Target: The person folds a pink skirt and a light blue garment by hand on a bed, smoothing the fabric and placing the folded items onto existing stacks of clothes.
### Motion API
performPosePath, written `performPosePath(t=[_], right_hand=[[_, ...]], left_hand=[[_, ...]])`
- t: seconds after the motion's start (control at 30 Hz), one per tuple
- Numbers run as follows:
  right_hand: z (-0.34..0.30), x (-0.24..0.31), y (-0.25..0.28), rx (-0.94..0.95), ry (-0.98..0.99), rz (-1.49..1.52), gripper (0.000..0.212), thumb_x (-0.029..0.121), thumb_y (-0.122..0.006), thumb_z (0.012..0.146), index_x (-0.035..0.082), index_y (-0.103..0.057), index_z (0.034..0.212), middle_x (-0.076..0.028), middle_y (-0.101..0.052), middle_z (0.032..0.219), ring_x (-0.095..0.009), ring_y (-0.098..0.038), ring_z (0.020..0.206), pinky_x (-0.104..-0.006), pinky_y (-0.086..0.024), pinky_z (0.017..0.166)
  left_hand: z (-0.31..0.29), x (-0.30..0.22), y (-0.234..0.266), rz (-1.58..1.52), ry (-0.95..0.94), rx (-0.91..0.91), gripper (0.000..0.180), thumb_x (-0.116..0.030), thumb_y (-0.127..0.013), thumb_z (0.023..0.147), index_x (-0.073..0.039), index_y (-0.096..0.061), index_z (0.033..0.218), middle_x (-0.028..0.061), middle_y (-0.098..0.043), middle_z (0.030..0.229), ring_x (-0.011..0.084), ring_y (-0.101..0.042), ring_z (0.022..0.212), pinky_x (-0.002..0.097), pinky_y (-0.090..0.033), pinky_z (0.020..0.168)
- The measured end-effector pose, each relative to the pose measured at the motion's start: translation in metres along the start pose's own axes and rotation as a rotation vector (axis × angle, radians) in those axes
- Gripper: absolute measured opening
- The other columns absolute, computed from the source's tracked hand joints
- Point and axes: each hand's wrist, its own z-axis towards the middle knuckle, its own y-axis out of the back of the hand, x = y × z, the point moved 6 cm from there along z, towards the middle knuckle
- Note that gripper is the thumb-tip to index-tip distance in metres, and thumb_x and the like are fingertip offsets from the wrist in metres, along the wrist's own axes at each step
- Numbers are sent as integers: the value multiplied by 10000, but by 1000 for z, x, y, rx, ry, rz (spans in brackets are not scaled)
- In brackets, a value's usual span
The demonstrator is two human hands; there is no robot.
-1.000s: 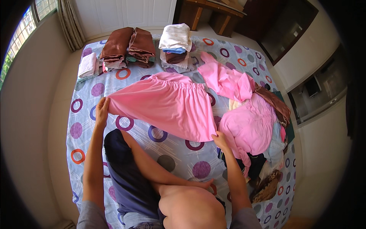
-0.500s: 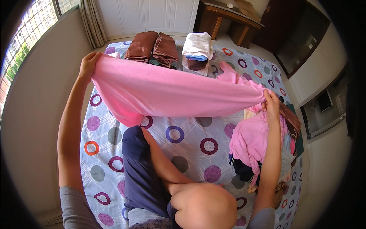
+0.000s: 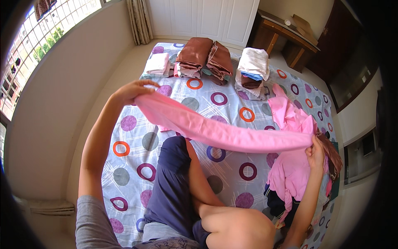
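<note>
A long pink cloth garment (image 3: 224, 132) hangs stretched between my hands above the bed; its exact kind is hard to make out. My left hand (image 3: 132, 91) is at its far left end, some fingers stretched out over the top and the grip partly hidden. On the right, my right hand (image 3: 316, 152) pinches the other end. More bunched pink cloth (image 3: 288, 114) lies just beyond that end. Beneath my right hand is a loose heap of clothes, with a pink garment (image 3: 288, 174) on top and a dark navy piece (image 3: 278, 202) under it.
Along the bed's far edge stand folded stacks: a white one (image 3: 157, 63), brown bundles (image 3: 199, 52) and a white-topped pile (image 3: 253, 61). The patterned bedsheet (image 3: 182, 120) spreads under my crossed legs (image 3: 168, 178). A wooden desk (image 3: 286, 35) stands beyond the bed.
My left hand has moved down and inward, and its fingers have stretched out. The pink garment has gone from a wide sheet to a narrow, sagging band. The view has shifted left.
</note>
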Motion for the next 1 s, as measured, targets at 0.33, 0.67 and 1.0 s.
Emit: performPosePath(t=[0.33,0.67,1.0], right_hand=[[63,-65,-1,-97,-166,79,78,134,-532,821,64,-529,854,-23,-519,744,-120,-503,645,-211,-421,542],[100,134,-9,46,349,110,113,104,-542,816,9,-528,876,-66,-548,860,-139,-514,795,-247,-433,742],[-8,-12,52,-87,113,148,143,83,-503,811,-7,-542,916,-72,-556,900,-152,-520,832,-262,-431,740]], left_hand=[[43,45,33,112,4,-276,205,-43,-548,753,10,-613,940,106,-591,945,195,-535,889,302,-424,817],[47,-135,58,-119,-525,-366,285,-123,-468,842,-33,-505,1110,59,-552,1008,142,-508,916,265,-408,806],[-5,38,28,-54,-302,-296,152,18,-536,747,8,-629,867,68,-625,803,142,-575,747,242,-454,736]])
